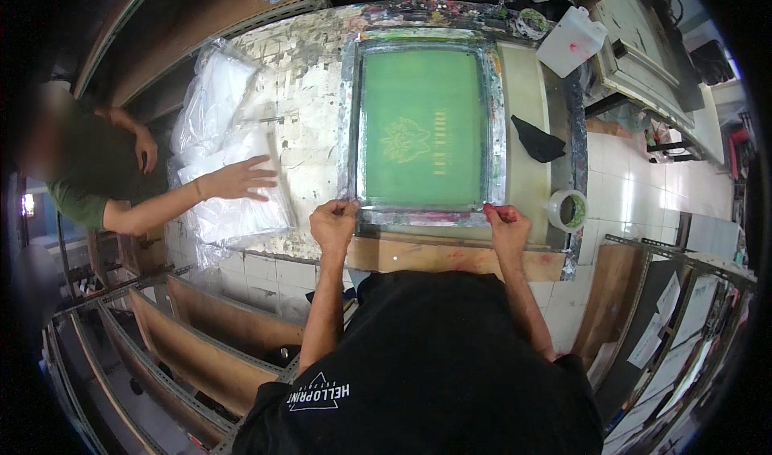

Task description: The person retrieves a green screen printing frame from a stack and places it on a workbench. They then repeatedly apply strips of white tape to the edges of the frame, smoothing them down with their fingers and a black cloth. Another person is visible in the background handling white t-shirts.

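Note:
A screen printing frame (422, 125) with green mesh lies on the worktable in front of me. A pale design of a head shape and lettering shows in the mesh, and the frame's border is smeared with ink. My left hand (333, 223) grips its near left corner, fingers closed on the edge. At the near right corner, my right hand (508, 228) pinches the frame in the same way. Right of the frame lies a crumpled black cloth (537, 139). Close to my right hand stands a roll of tape (568, 211).
A co-worker in a green shirt (92, 166) stands at the left, one hand (237, 179) spread over white plastic-wrapped sheets (233, 145). A white plastic jug (572, 42) stands at the far right. Wooden shelves (201, 342) are at lower left, a rack (667, 326) at lower right.

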Demonstrator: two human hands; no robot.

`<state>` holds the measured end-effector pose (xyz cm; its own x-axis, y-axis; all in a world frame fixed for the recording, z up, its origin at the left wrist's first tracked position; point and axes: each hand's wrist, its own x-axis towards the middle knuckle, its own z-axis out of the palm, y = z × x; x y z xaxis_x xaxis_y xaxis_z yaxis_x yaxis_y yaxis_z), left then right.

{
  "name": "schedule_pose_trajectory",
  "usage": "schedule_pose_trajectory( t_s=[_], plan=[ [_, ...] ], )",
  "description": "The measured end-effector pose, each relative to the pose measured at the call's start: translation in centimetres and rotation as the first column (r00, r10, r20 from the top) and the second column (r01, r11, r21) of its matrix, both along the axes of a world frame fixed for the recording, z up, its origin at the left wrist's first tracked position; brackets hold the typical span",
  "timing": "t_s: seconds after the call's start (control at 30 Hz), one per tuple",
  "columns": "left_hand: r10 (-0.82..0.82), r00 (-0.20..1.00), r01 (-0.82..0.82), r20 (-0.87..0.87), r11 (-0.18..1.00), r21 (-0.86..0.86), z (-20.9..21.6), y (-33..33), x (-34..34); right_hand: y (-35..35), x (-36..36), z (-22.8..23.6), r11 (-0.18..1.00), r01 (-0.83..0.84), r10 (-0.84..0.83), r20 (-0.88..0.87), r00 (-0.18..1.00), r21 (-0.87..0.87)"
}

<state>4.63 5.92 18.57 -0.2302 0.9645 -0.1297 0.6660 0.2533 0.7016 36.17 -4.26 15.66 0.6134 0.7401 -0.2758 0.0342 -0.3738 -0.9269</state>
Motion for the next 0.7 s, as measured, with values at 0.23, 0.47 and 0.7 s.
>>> schedule_pose_trajectory(
  t_s=[0.23,0.47,0.7],
  plan=[
    [0.028,0.977,-0.029,-0.212,1.0,-0.003,0.0,0.2,0.6,0.5,-0.3,0.0,0.992,-0.036,0.056,0.167,0.984,-0.12],
    [-0.017,0.89,0.059,-0.455,0.995,0.079,1.7,0.9,2.2,1.2,-0.5,2.3,0.955,-0.068,0.195,0.434,0.879,-0.29],
    [-0.485,0.765,0.602,-0.424,0.772,0.203,1.4,1.1,0.9,3.7,0.7,6.0,0.875,-0.482,0.399,0.637,0.659,-0.05]
  ],
)
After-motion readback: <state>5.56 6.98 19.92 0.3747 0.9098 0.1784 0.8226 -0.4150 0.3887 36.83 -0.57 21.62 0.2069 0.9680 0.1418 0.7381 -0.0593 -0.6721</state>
